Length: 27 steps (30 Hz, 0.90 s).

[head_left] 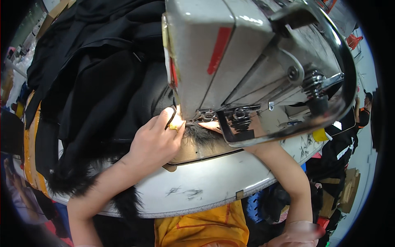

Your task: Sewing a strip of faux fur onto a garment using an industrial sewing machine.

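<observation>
A grey-white sewing machine (197,53) fills the upper middle, its lamp lighting the needle area. A large black garment (111,82) lies left of it, with black fur trim (201,138) under the needle area. My left hand (158,138) is beside the needle area, fingers bent and closed on the garment's edge. A thin black item (170,118), its kind unclear, crosses these fingers, and a yellow ring (173,127) shows there. Reaching in from the right, my right hand (210,126) is mostly hidden behind the machine head; its visible fingertips press together at the fur trim.
Loose dark fibres lie on the white table (193,187), which has a measuring strip along its curved front edge. Yellow-orange cloth (201,226) is below that edge. Cardboard (349,189) and dark cloth stand at right. Another person (364,109) is at the far right.
</observation>
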Each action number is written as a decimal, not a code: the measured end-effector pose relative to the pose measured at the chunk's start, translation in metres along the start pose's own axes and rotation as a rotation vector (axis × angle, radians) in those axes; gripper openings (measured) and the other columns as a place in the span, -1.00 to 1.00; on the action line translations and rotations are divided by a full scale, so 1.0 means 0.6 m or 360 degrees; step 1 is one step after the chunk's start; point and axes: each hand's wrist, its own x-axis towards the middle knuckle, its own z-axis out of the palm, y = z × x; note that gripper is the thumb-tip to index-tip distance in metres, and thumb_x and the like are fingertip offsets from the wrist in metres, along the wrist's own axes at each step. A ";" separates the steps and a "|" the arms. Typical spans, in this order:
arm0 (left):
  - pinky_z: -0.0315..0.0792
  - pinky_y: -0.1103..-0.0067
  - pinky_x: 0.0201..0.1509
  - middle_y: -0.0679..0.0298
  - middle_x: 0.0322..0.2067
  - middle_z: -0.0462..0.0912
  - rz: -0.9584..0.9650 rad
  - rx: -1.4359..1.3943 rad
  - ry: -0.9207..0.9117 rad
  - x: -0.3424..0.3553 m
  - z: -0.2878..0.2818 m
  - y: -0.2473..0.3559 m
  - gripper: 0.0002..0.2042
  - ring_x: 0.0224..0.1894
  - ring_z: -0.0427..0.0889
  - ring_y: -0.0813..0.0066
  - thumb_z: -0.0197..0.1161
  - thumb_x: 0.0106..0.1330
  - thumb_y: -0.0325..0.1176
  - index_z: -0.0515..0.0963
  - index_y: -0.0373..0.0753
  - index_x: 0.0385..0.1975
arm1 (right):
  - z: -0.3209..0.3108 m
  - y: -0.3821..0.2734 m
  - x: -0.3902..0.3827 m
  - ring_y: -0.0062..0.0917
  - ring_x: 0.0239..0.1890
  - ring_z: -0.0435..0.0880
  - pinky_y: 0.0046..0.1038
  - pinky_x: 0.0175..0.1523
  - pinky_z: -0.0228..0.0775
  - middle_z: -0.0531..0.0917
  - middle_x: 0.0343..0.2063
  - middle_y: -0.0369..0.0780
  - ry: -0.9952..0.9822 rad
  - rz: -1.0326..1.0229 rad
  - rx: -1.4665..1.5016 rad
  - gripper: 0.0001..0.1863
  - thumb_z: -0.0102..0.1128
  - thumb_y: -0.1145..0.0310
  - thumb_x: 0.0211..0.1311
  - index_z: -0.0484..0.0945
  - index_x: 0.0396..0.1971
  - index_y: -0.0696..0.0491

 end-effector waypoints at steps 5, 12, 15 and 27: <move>0.56 0.53 -0.05 0.27 -0.50 0.59 -0.0047 -0.0049 0.0029 0.000 0.001 0.002 -0.70 0.01 0.56 0.18 0.31 0.05 -0.43 0.75 -0.29 -0.19 | 0.017 -0.004 0.000 -0.47 -0.32 0.60 -0.33 -0.10 0.42 0.55 -0.59 -0.36 0.0024 -0.0019 -0.0078 -0.91 0.18 0.35 -0.06 0.55 -0.68 -0.07; 0.56 0.56 -0.06 0.28 -0.49 0.59 -0.0008 -0.0105 0.0025 -0.005 0.000 -0.017 -0.66 0.07 0.54 0.24 0.27 0.02 -0.40 0.73 -0.29 -0.16 | -0.001 -0.013 0.001 -0.44 0.08 0.57 -0.36 0.21 0.40 0.59 -0.03 -0.28 -0.0490 0.0048 -0.0171 -0.70 0.01 0.42 0.27 0.50 -0.01 -0.08; 0.57 0.56 -0.08 0.31 -0.46 0.61 0.0015 -0.0073 0.0121 -0.004 0.000 -0.019 -0.65 0.06 0.55 0.26 0.26 0.00 -0.39 0.73 -0.29 -0.17 | -0.019 -0.023 0.005 -0.43 0.22 0.58 -0.41 0.35 0.38 0.59 0.21 -0.24 -0.0544 0.0034 -0.0075 -0.52 -0.06 0.46 0.42 0.46 0.31 -0.09; 0.57 0.62 -0.11 0.38 -0.42 0.60 -0.0037 -0.0113 0.0113 -0.002 -0.002 -0.031 -0.61 0.02 0.55 0.39 0.23 0.01 -0.37 0.69 -0.30 -0.11 | 0.000 -0.027 0.022 -0.39 -0.19 0.71 -0.33 -0.10 0.57 0.73 -0.19 -0.28 0.0096 0.0036 0.0273 -0.65 0.25 0.37 0.07 0.71 -0.08 -0.17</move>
